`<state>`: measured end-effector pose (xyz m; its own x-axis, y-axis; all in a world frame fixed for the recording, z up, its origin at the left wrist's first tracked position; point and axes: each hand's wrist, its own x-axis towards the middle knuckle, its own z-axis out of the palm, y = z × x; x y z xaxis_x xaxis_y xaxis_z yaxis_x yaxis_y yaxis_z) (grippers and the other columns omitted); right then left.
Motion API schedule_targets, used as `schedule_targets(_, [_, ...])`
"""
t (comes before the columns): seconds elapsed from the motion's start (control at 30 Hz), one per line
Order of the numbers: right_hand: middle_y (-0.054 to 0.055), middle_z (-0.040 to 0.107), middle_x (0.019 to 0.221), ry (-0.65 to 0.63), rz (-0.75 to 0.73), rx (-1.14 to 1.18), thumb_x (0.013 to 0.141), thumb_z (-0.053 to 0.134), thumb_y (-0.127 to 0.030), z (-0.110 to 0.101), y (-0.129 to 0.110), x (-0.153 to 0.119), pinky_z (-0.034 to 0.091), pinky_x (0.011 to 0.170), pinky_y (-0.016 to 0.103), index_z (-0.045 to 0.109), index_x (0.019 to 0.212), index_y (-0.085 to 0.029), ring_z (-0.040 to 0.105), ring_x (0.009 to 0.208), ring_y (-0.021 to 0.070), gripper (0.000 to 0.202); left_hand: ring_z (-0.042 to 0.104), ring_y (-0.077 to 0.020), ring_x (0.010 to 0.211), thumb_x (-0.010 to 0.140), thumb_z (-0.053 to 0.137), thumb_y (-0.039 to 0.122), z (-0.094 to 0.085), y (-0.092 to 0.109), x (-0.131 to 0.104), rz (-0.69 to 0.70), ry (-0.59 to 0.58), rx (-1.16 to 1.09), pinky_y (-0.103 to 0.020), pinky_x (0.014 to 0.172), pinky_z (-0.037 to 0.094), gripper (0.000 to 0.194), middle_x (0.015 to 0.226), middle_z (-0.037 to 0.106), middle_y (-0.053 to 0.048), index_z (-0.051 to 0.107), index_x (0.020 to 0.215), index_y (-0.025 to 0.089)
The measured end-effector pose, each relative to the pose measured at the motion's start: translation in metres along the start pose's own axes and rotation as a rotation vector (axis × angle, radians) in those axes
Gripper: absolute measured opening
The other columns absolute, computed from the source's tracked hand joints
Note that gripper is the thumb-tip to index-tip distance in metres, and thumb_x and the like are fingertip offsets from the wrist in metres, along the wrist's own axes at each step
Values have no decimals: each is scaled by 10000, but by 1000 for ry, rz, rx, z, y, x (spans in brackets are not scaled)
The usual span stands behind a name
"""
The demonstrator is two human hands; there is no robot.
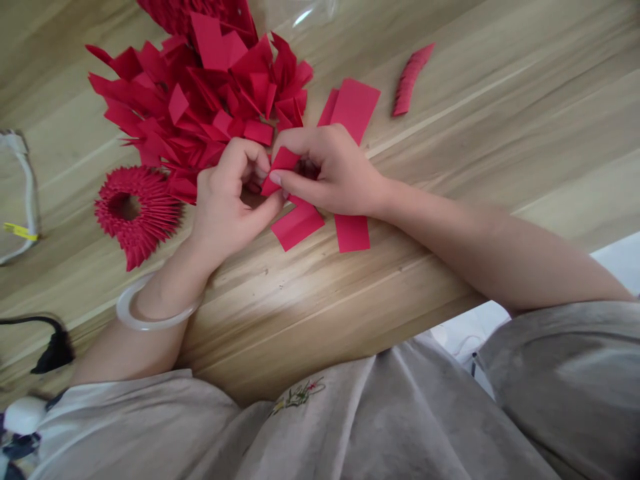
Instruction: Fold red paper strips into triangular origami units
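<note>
Between my two hands is a small folded piece of red paper (pixel 281 167). My right hand (pixel 333 163) pinches it between thumb and forefinger. The fingers of my left hand (pixel 227 190) close on its lower left edge, partly hidden behind the paper. Beneath and beside my right hand lie flat red paper strips (pixel 356 110), one end showing below the wrist. Another creased red strip (pixel 299 227) lies just under my fingertips. A large heap of folded red paper pieces (pixel 185 107) spreads behind my left hand.
A ring-shaped red folded-paper piece (pixel 145 210) sits left of my left wrist. A short curved stack of red paper units (pixel 413 80) lies at the upper right. A white cable (pixel 30 187) and a black plug (pixel 54 350) are at the left on the wooden table (pixel 280 293).
</note>
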<state>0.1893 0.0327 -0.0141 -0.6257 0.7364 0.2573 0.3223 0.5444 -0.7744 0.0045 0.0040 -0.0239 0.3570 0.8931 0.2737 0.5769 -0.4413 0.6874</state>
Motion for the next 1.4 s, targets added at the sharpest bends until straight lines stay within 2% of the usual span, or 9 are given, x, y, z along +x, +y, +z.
schedule_targets(0.37, [-20,525,693,-23,5,-10,916,491,-254,-1,1,0,377,642,201,500,764,-143,440,656,65,188,394,-18,507,696,715,114,0,0,0,-10,5,-4,-144,476,323,321,635,446,85,471,888,195])
schedule_targets(0.63, [-20,516,703,-20,-56,-31,942,431,-263,-1,1,0,348,627,191,485,782,-128,412,645,55,217,366,-1,488,765,697,201,-1,-1,0,21,-8,22,-115,474,306,261,650,442,88,484,915,188])
schedule_targets(0.83, [-13,504,720,-62,-32,-63,950,416,-264,-1,2,1,351,651,205,495,823,-124,429,675,68,205,369,-2,487,745,699,184,-1,-1,1,9,-4,19,-110,473,312,275,647,435,89,463,887,197])
schedule_targets(1.13, [-28,493,685,-17,-56,-26,938,448,-261,-1,3,0,363,639,191,501,787,-120,405,637,52,213,405,-19,505,659,722,115,-1,-3,0,-31,-6,-8,-126,465,325,351,650,457,85,479,895,208])
schedule_targets(1.4, [-26,489,694,-11,-64,-22,932,456,-252,-1,4,0,380,666,199,499,782,-113,432,670,57,209,425,-28,507,668,719,144,-1,-4,1,-22,-5,4,-135,465,324,341,650,467,80,471,891,215])
